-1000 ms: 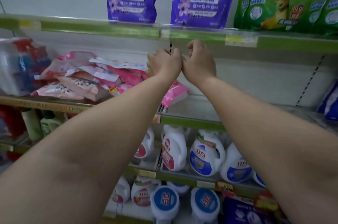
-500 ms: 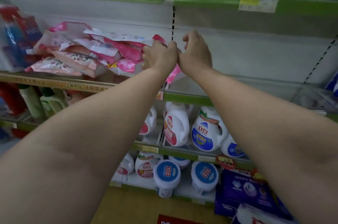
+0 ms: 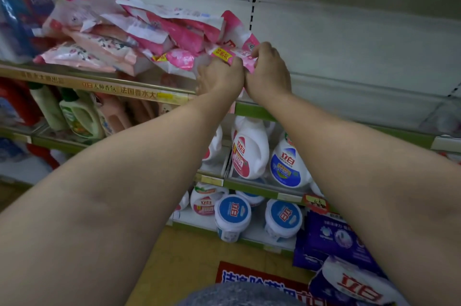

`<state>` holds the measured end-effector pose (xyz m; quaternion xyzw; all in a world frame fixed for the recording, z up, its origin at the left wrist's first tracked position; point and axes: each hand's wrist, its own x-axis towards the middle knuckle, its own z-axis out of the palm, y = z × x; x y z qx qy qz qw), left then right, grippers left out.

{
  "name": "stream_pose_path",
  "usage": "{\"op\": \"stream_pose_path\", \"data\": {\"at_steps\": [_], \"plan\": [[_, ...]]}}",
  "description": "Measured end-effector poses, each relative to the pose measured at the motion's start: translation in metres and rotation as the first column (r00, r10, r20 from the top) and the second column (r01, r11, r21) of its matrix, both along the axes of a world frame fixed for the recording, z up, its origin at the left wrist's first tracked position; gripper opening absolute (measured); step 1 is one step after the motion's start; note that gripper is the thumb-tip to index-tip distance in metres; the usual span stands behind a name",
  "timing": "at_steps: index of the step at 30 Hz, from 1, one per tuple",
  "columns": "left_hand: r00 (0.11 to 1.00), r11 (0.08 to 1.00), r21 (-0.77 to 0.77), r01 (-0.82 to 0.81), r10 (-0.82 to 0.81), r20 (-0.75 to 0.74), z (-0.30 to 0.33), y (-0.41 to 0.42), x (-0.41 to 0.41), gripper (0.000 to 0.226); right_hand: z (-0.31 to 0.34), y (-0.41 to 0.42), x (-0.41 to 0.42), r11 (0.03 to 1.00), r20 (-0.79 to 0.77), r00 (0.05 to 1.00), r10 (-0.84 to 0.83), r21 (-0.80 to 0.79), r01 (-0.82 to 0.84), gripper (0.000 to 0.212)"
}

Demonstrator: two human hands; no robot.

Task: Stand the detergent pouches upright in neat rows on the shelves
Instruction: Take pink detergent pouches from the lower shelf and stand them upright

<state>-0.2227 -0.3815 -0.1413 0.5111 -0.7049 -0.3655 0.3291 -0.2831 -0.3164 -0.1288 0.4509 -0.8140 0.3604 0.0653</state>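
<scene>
Gripping one pink pouch (image 3: 237, 55) between them, the left hand (image 3: 219, 76) and right hand (image 3: 268, 68) meet knuckle to knuckle — fingers curled round its edge. Just left of those fingers, a heap of pink pouches (image 3: 129, 36) lies flat on the shelf (image 3: 99, 83).

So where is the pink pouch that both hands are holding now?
In the head view, the pink pouch sits just left of centre, at the right end of the pile of pink pouches, gripped by the left hand and right hand.
</scene>
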Motion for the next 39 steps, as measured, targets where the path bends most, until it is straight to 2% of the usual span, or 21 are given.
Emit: {"op": "stream_pose_path", "data": {"at_steps": [13,21,25,30,35,39], "plan": [[0.998,0.995,0.09,0.032,-0.036,0.046,-0.048,-0.018,-0.021,0.043,-0.046,-0.019,-0.022,0.994,0.029,0.999,0.017,0.111,-0.02,0.036],[0.997,0.988,0.146,0.056,-0.047,-0.06,-0.063,-0.053,-0.055,0.042,-0.058,-0.056,-0.064,0.988,-0.017,1.0,0.014,0.154,-0.011,0.042],[0.989,0.98,0.191,0.055,-0.026,-0.148,-0.063,-0.076,-0.079,0.041,-0.055,-0.08,-0.091,0.977,-0.071,0.995,0.067,0.207,-0.051,0.053],[0.965,0.958,0.284,0.028,0.049,-0.259,-0.065,-0.099,-0.103,0.045,-0.062,-0.1,-0.119,0.94,-0.178,0.972,0.152,0.331,-0.086,0.067],[0.94,0.915,0.4,0.041,0.101,-0.327,-0.067,-0.117,-0.117,0.05,-0.072,-0.114,-0.128,0.921,-0.201,0.969,0.145,0.384,-0.059,0.082],[0.922,0.877,0.469,0.099,0.096,-0.375,-0.061,-0.13,-0.124,0.044,-0.07,-0.119,-0.137,0.911,-0.234,0.966,0.111,0.413,-0.005,0.089]]}}
